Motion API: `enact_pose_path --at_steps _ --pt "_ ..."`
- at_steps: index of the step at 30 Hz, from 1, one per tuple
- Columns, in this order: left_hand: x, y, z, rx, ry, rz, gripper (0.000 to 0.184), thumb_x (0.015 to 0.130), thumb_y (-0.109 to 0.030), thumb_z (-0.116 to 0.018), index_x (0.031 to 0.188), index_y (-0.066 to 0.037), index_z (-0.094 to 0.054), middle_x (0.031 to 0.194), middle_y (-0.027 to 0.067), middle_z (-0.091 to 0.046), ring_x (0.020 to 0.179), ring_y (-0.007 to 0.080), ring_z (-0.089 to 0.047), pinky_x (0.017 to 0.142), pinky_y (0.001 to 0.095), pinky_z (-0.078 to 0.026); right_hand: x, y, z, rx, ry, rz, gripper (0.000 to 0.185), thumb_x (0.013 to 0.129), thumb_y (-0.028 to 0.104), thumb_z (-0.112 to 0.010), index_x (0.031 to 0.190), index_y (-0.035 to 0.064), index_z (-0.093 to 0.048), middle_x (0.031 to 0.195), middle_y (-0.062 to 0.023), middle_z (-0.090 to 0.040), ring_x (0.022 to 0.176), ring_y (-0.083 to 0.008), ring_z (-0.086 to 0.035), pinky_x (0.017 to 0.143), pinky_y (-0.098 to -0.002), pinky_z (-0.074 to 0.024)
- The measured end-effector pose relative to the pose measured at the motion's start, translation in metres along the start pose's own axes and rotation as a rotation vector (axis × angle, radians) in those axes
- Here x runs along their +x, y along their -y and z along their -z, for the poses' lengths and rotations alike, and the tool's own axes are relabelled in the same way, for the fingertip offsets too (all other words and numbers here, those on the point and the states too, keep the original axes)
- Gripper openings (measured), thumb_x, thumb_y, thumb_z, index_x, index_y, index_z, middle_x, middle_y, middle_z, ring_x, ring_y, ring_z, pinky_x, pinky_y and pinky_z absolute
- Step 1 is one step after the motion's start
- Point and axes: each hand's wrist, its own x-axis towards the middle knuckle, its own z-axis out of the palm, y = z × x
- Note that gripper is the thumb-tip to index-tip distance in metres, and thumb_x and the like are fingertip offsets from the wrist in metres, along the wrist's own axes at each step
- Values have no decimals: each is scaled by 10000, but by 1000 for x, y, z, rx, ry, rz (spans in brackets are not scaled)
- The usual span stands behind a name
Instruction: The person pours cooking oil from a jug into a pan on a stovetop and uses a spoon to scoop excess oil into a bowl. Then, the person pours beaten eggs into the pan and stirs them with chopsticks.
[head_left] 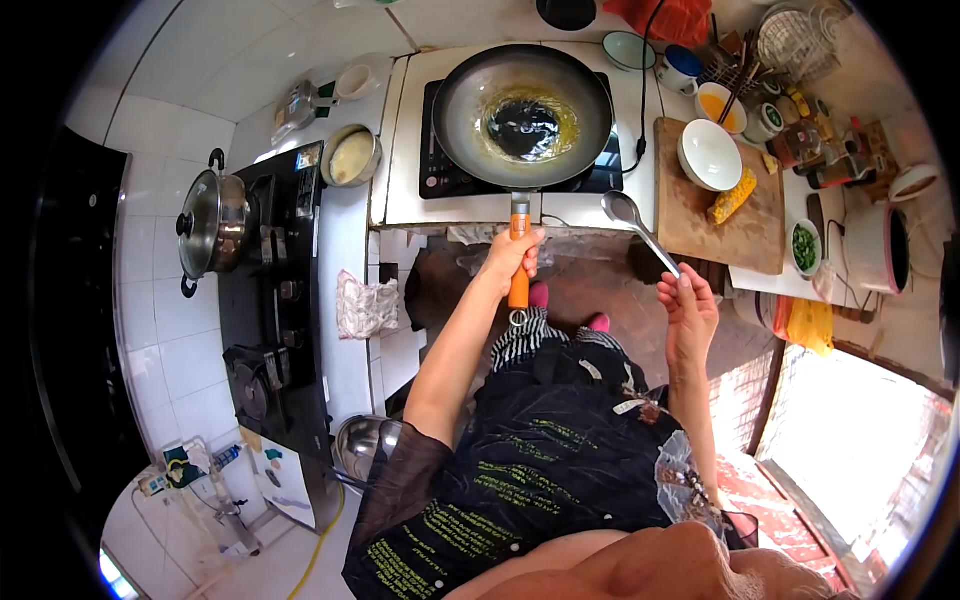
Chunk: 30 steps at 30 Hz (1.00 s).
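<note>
My left hand (512, 262) is wrapped round the orange handle of a wok (460, 110), which sits on a black induction cooktop (436, 181). A pool of yellowish oil (525, 125) lies in the bottom of the wok. Out to the right, my right hand (688, 305) pinches the end of a metal spoon (640, 222). The spoon's bowl points up and left, in front of the counter edge, apart from the wok. Nearest to it on the right is a wooden cutting board (690, 225) with a white bowl (711, 156) and a corn cob (733, 197) on it.
Behind the board stand a bowl of beaten egg (722, 107) with chopsticks and an enamel mug (681, 68). Chopped greens fill a small bowl (805, 248) at the right. On the left are a gas stove (290, 240), a lidded pot (215, 220) and a small pan (352, 156).
</note>
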Motion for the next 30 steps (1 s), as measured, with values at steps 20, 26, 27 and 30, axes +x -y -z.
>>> enact_pose_path --at_steps 20,26,27,30 --pt "8 -1 -8 -37 29 -7 260 835 -182 -664 843 -109 -414 591 -28 -444 433 49 -417 390 219 -378 -5 -8 0 21 -14 3 235 904 118 -571 1092 -22 -557 913 -135 -649 747 -143 -634 680 -230 -526" --pt "7 -5 -3 -48 22 -6 217 845 -153 -637 818 -93 -430 579 -9 -460 405 62 -420 366 232 -386 -7 -5 -2 17 -15 3 235 905 119 -570 1091 -23 -555 909 -134 -649 744 -147 -634 680 -236 -527" --pt "6 -5 -2 -40 13 -2 216 844 -151 -637 820 -93 -431 578 -10 -459 406 62 -421 366 232 -385 -7 -6 0 14 -16 -2 235 906 119 -568 1092 -25 -553 908 -133 -648 744 -148 -634 681 -237 -527" --pt "2 0 -5 -30 3 -16 212 842 -146 -637 820 -94 -433 580 -10 -461 406 64 -421 366 236 -387 -8 -6 2 12 -23 -5 238 907 120 -567 1093 -28 -549 907 -132 -645 745 -150 -634 682 -240 -527"
